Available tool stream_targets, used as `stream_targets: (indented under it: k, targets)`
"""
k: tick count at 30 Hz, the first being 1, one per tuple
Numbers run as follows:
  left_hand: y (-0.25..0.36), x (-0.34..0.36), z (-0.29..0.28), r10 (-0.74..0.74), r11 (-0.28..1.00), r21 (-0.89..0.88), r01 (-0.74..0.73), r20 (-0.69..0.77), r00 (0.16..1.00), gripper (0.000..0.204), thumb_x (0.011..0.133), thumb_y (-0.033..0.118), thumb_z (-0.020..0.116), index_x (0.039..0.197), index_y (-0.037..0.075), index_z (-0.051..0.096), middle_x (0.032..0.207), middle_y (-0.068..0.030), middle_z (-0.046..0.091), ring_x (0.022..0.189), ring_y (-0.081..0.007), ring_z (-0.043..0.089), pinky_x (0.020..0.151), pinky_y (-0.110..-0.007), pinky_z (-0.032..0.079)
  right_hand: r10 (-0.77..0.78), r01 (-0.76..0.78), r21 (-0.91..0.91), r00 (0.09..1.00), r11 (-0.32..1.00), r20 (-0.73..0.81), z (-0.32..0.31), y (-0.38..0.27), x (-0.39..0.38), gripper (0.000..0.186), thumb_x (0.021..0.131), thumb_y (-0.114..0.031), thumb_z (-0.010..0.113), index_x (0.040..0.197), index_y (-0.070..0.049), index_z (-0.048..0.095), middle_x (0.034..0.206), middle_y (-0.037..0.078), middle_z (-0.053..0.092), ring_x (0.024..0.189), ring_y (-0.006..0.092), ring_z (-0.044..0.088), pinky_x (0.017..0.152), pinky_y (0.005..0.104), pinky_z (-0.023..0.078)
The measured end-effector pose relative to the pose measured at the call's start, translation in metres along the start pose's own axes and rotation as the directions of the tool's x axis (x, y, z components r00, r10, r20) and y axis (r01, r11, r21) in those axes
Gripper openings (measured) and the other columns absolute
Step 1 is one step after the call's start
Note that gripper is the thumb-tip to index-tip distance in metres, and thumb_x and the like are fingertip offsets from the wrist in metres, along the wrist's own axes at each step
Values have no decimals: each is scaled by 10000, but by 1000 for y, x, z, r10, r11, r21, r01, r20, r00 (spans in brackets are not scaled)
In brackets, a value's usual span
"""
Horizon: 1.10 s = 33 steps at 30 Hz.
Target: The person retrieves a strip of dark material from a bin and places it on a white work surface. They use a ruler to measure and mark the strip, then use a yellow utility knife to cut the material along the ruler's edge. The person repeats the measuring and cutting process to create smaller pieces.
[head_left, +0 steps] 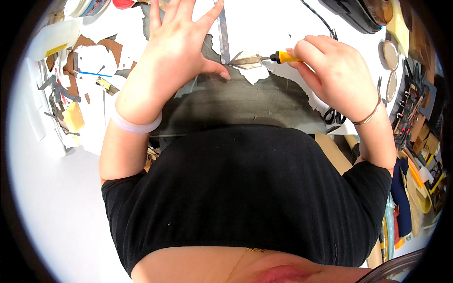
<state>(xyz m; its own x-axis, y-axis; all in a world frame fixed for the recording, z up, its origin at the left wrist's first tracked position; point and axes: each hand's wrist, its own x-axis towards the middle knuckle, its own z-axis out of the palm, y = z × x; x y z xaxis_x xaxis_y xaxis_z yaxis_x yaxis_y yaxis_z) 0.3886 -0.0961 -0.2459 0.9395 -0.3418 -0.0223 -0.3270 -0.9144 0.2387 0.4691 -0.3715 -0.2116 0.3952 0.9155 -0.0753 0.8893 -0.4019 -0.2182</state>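
Observation:
My left hand [181,52] is spread at the top centre, fingers apart beside a metal ruler [223,37], its thumb pointing right over a dark grey work surface [250,99]. My right hand [321,70] grips a yellow-and-black tool handle [282,57]. The tool’s pointed flat metal head [247,61] lies over a white sheet with torn edges [255,76], its tip close to the ruler’s lower end. A black braided cord [317,14] runs down behind my right hand.
Brown scraps [109,49], a blue stick [93,74] and a yellow block [73,116] lie left. Black-handled scissors [332,116], round pale discs [390,55] and a dark rack of tools [406,108] are right. A black object [358,12] stands at top right.

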Motion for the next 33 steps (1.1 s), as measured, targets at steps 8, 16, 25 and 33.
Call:
stream_targets:
  k: [8, 16, 25, 33]
  targets:
    - [-6, -5, 33, -79, 997, -29, 75, -194, 978, 839, 740, 563, 845, 1470, 224, 607, 1627, -287, 338, 1528, -478, 299, 1215, -683, 190, 87, -83, 46, 993, 995, -81, -26, 15, -8, 163, 910, -151, 727, 990, -87, 601, 909, 58, 734, 834, 270, 720, 675, 383, 552]
    - [-3, -8, 44, -118, 993, -12, 120, -286, 951, 876, 643, 491, 904, 1411, 161, 642, 1568, -304, 404, 1471, -481, 381, 1193, -707, 224, 156, -160, -10, 974, 987, -166, -25, 18, 1, 176, 946, -187, 720, 967, -76, 585, 887, 73, 732, 808, 282, 713, 668, 380, 550]
    - [-9, -6, 42, -138, 990, -12, 139, -237, 962, 940, 680, 536, 890, 1504, 221, 564, 1614, -298, 344, 1513, -497, 300, 1216, -701, 154, 166, -173, -42, 977, 984, -131, -20, 17, 7, 179, 940, -179, 737, 999, -74, 605, 937, 73, 746, 835, 282, 721, 699, 377, 559]
    - [-4, 0, 33, -110, 991, 56, 125, -222, 969, 940, 666, 545, 892, 1489, 215, 583, 1606, -297, 355, 1509, -502, 302, 1210, -718, 151, 111, -116, -22, 983, 993, -145, -10, 17, 15, 165, 937, -174, 707, 998, -80, 587, 886, 88, 726, 825, 306, 709, 681, 409, 552]
